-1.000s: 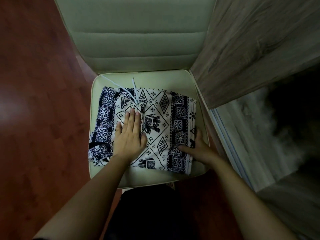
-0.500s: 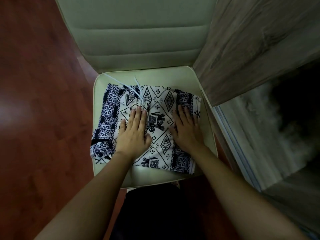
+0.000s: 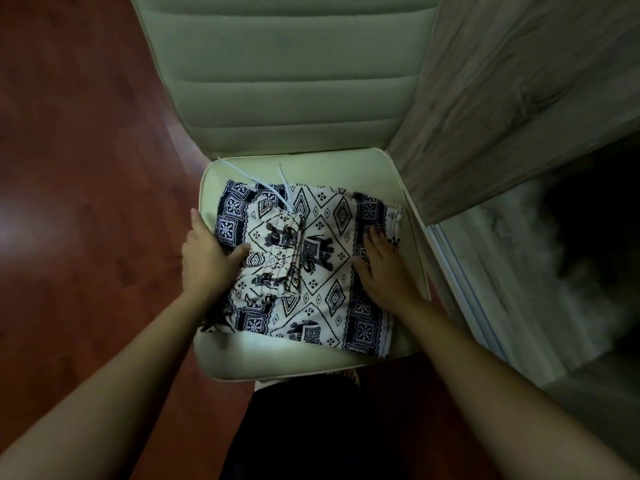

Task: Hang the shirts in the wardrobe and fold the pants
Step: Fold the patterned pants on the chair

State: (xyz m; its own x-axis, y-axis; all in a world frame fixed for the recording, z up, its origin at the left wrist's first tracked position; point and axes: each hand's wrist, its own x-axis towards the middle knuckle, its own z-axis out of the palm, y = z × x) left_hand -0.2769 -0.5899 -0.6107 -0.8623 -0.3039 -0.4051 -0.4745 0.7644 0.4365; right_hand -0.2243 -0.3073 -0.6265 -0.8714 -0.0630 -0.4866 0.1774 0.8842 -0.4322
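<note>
The left hand (image 3: 211, 258) has slid off the middle of the pants (image 3: 311, 265) to their left edge, where it now clasps the cloth, thumb on top and fingers curled round the side; half a second ago it lay flat near the drawstring. The right hand (image 3: 382, 268) lies open and flat, palm down, on the pants' right border, holding nothing, and has shifted a little further right than before. The folded pants rest on the chair (image 3: 304, 355) seat, white drawstring (image 3: 266, 183) trailing toward the backrest. Right of the chair stands the wardrobe (image 3: 519, 98); the floor (image 3: 86, 168) is red-brown wood.
</note>
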